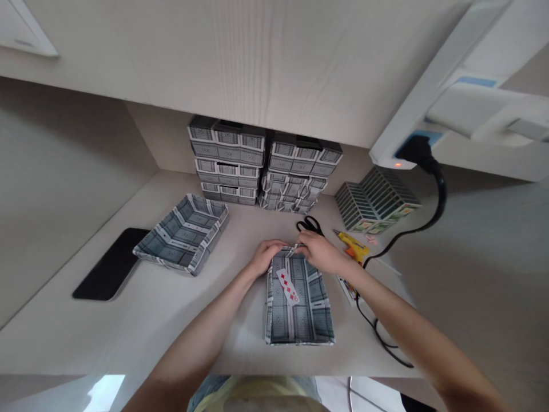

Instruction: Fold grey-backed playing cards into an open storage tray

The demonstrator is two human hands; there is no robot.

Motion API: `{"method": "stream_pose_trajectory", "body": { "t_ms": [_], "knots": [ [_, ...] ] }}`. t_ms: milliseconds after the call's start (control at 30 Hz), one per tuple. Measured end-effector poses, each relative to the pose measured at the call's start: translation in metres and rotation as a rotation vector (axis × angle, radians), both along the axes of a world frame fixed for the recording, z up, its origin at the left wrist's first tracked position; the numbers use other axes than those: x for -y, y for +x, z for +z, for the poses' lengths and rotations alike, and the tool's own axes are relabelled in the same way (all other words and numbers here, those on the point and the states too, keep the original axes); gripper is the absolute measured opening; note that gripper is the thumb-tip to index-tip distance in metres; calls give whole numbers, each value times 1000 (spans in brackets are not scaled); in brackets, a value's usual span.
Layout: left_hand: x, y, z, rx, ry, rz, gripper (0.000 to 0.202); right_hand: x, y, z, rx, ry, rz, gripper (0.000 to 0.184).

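A flat panel of joined playing cards (300, 309), backs up, lies on the desk in front of me. One face-up red diamond card (287, 286) rests on it. My left hand (265, 255) pinches the panel's far left corner. My right hand (319, 252) is closed on the far right edge of the panel. Both hands press where the far edge folds up.
A finished card tray (182, 232) sits to the left, beside a black phone (112, 264). Two stacks of card boxes (263, 166) stand at the back wall. Black scissors (309, 225), a yellow glue gun (353, 246) with its black cord (386, 343), and a row of card decks (375, 200) lie to the right.
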State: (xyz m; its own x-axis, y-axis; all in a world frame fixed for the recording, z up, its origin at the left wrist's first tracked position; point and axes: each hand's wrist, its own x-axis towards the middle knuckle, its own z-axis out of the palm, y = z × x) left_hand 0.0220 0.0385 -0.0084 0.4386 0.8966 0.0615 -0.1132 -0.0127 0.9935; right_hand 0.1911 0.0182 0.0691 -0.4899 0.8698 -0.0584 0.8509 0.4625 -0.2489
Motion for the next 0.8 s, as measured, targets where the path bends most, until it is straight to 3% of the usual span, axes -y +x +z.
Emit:
{"method": "stream_pose_trajectory", "body": {
  "t_ms": [133,300,633,800],
  "knots": [
    [-1,0,-3,-13,10,1,29,-3,3,-7,-159,14,-59,8],
    [-1,0,-5,-25,25,22,29,-4,3,-13,-201,46,-107,10],
    [0,0,-2,-18,-4,36,28,8,8,-2,-32,39,86,19],
    [1,1,-2,-43,-19,56,28,5,12,0,-68,-37,43,21]
  ]
}}
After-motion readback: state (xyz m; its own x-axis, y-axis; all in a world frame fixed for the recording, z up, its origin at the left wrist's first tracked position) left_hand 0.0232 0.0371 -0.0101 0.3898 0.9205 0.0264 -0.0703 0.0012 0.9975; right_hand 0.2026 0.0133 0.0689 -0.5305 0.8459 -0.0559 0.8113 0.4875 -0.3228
